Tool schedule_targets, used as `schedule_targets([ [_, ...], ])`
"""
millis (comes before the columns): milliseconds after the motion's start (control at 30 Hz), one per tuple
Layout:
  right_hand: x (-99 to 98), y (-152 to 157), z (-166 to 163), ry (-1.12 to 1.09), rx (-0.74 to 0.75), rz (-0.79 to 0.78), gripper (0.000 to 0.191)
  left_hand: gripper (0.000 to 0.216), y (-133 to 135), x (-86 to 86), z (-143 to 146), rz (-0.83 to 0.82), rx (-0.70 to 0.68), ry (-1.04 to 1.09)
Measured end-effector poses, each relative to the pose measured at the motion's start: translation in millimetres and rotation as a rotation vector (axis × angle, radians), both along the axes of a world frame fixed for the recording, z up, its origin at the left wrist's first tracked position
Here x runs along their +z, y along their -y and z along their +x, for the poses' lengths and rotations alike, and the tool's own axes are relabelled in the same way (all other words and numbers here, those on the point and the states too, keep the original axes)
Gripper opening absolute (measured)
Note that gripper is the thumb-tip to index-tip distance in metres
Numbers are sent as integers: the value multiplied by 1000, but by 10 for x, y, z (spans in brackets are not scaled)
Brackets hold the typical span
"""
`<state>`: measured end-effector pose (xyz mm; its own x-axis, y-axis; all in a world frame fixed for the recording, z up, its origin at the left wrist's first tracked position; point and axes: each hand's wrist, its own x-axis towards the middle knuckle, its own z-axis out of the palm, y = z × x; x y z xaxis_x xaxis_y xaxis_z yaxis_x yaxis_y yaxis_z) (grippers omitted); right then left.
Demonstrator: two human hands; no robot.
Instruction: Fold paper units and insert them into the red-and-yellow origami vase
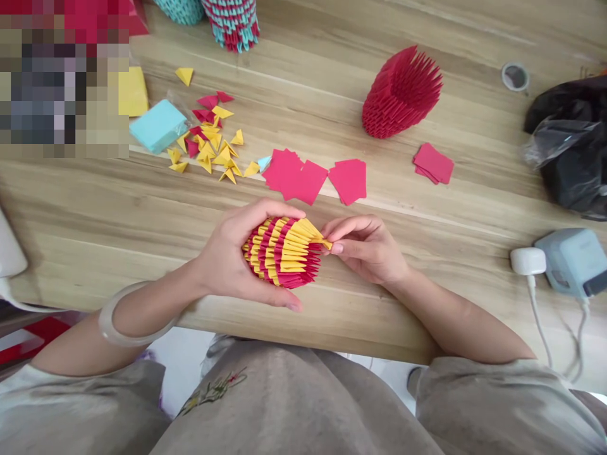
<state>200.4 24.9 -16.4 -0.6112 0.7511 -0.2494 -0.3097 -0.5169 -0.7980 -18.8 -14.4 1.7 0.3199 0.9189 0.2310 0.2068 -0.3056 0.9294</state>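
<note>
My left hand (227,256) is wrapped round a small red-and-yellow striped paper model (279,253) built of folded triangle pieces, held just above the near edge of the wooden table (142,215). My right hand (367,246) pinches a yellow folded piece (325,242) at the model's open rim, its fingers pressed together. A pale bangle sits on my left wrist.
Loose yellow and red folded triangles (208,142) lie at the back left beside blue (158,125) and yellow paper pads. Red paper squares (313,177) lie behind the hands. A red spiky paper vase (401,91) stands farther back. At the right are a black plastic bag (573,145) and a blue charger (571,259).
</note>
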Motion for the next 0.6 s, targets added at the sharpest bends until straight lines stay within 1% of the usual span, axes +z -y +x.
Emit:
schedule_targets([
  [100, 17, 19, -1, 25, 27, -45, 13, 84, -7, -11, 0, 53, -12, -11],
  [200, 25, 33, 3, 17, 49, -42, 11, 87, -19, -22, 2, 61, -30, 3],
  [267, 30, 37, 4, 10, 50, -31, 10, 84, -22, -17, 5, 52, -23, -18],
  [433, 43, 33, -1, 57, 45, -31, 11, 76, -3, 61, 31, 47, -11, -72],
  [533, 42, 29, 2, 92, 46, -29, 13, 76, 15, 110, 46, 7, 5, -150],
  [600, 37, 28, 7, 101, 49, -25, 13, 76, 16, 108, 43, 23, 5, -160],
])
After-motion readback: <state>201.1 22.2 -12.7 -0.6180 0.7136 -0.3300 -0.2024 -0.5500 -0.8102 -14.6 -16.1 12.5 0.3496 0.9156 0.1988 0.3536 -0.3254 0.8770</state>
